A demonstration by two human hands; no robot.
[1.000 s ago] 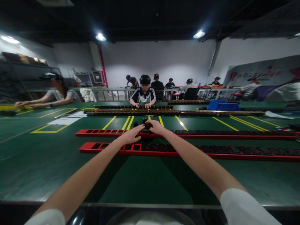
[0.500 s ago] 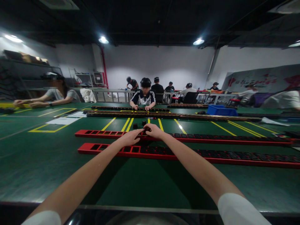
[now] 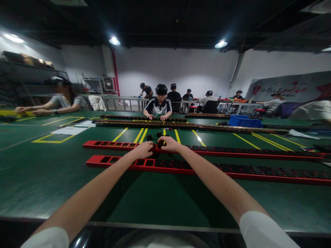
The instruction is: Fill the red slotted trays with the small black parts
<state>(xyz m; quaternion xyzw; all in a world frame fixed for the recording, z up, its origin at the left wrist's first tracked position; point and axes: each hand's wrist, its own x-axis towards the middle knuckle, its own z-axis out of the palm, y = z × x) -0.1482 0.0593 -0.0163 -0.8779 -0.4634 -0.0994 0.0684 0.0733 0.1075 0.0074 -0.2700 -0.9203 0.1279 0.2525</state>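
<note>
Our left hand (image 3: pixel 143 150) has drawn slightly away from our right hand (image 3: pixel 170 144), whose grip pinches a small black block (image 3: pixel 161 145) at the far long red slotted rail (image 3: pixel 219 154); we cannot tell whether the left is spread. A nearer red slotted rail (image 3: pixel 152 168) lies on our green worktop (image 3: pixel 165 199).

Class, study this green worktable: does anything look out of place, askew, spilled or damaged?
Mildly, yes: two small black cube-like blocks sit loose on the green tabletop, just beyond the farther long red slotted rail, rather than in its slots. I see no spill.
</note>
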